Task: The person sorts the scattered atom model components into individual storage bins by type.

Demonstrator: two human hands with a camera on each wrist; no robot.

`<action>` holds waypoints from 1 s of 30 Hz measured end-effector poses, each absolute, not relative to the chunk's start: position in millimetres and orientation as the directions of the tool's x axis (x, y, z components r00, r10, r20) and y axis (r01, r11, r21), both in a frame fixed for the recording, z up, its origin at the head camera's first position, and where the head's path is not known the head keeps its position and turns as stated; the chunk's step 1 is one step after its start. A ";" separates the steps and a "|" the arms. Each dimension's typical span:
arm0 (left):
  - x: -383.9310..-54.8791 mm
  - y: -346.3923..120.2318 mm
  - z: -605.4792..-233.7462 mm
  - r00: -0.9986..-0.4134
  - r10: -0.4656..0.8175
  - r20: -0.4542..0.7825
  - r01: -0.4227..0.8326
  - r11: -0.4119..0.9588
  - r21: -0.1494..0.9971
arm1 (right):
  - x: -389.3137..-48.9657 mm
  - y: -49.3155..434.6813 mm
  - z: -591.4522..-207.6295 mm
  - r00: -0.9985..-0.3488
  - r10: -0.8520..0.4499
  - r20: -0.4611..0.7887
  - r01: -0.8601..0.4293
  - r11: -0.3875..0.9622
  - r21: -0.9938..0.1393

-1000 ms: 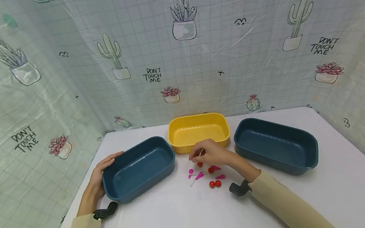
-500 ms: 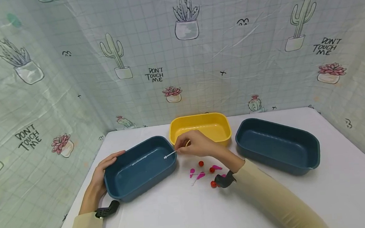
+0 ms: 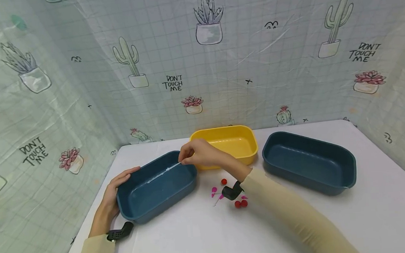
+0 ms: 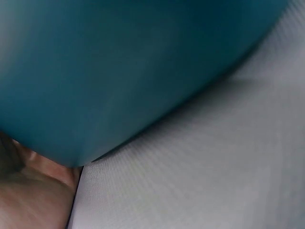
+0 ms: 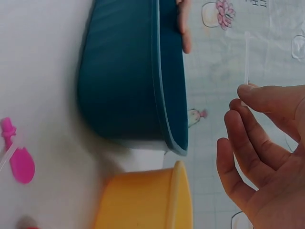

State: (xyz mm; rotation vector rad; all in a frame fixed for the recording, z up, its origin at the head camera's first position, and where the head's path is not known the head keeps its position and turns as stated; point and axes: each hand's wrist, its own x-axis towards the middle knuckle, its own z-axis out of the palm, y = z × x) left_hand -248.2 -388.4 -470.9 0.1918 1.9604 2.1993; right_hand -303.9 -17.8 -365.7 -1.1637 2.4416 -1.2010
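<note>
My right hand [image 3: 199,152] is over the far right corner of the left dark-blue bin [image 3: 169,204]. Thumb and forefinger pinch one end of a thin white plastic stick [image 5: 247,57], which points into the bin. Inside, a similar pale stick [image 3: 154,179] lies on the floor, nearly in line with the held one. My left hand [image 3: 109,193] rests against the bin's left end, fingers stretched along its outer side at the rim. In the left wrist view the palm [image 4: 38,200] is beside the bin's lower corner.
A yellow bin [image 3: 255,157] stands at the back middle, and a second dark-blue bin [image 3: 298,178] at right. Between them and me lie red balls [image 3: 224,182], pink pieces [image 3: 214,189] and another thin white stick [image 3: 216,200], partly under my right forearm.
My right hand has moved left from above the small loose pieces to the left bin, carrying the white stick. My left hand stays against the bin.
</note>
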 end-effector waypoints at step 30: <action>-250.0 -390.8 -473.2 -0.979 0.199 -0.037 -0.047 -0.047 0.998 | -320.0 -100.6 -393.1 -0.717 -0.697 0.021 -0.468 0.458 -0.755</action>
